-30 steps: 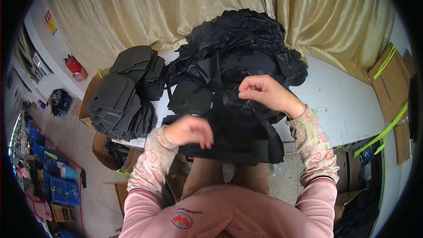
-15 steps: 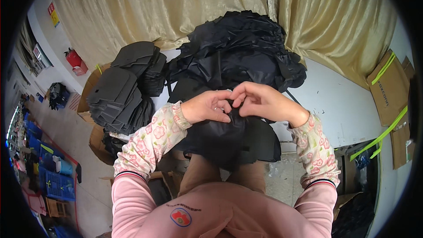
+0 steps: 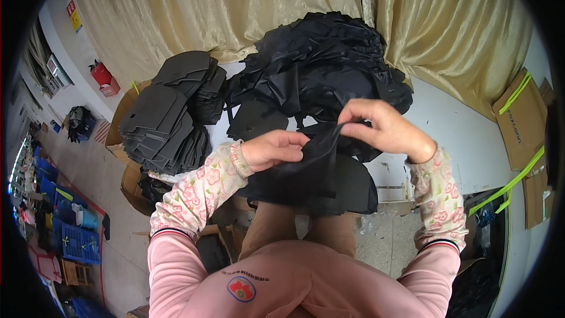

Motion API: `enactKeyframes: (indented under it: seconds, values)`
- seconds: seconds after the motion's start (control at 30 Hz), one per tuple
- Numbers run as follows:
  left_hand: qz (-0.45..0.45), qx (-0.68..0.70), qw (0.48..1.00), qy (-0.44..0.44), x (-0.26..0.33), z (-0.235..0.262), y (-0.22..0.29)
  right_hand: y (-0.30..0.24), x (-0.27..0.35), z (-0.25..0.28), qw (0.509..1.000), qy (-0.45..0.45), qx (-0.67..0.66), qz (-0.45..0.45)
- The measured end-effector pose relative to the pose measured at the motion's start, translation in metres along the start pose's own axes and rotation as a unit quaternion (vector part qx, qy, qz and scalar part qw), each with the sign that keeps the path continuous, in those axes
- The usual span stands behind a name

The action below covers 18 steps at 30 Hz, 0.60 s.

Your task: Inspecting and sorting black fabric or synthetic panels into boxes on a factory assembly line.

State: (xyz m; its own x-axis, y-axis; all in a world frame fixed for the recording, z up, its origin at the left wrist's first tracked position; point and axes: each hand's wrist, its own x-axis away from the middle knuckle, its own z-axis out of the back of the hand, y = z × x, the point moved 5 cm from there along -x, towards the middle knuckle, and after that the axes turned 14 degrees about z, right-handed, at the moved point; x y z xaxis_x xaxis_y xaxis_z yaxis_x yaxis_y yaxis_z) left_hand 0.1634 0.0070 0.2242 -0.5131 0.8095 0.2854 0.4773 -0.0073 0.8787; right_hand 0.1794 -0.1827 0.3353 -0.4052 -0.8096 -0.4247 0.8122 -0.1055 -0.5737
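A thin, black, shiny fabric piece (image 3: 303, 171) hangs in front of me over the table's near edge. My left hand (image 3: 273, 150) is closed, thumb against fingers, on the fabric's left upper edge. My right hand (image 3: 382, 129) pinches a raised corner of the same fabric and pulls it taut, up and to the right. Under the fabric a stiff dark grey panel (image 3: 352, 182) shows on the right. Another dark panel (image 3: 257, 120) with a small hole lies flat just beyond my left hand.
A large heap of black fabric pieces (image 3: 321, 53) lies on the white table (image 3: 447, 141). Stacks of dark grey panels (image 3: 156, 115) stand at left beside cardboard boxes (image 3: 134, 191). A gold curtain (image 3: 235, 6) hangs behind. Flattened cartons (image 3: 515, 123) lean at right.
My hands were together at the fabric's middle and are now apart. The right hand has moved right and slightly up, drawing the fabric into a stretched corner.
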Motion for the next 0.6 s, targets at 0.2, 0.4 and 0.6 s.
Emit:
enactKeyframes:
  seconds: [0.2,0.4,0.6]
  values:
    - [0.077,-0.04,0.99,-0.108,-0.015,-0.005,-0.023,-0.057,-0.04,0.031,0.989,0.019,0.104,0.102]
    - [-0.083,0.036,0.991,-0.098,-0.014,-0.04,0.021,-0.091,-0.055,0.032,0.98,-0.088,0.136,0.119]
    - [-0.074,-0.001,0.991,-0.115,-0.014,-0.032,0.009,-0.077,-0.047,0.042,0.954,-0.119,0.26,0.09]
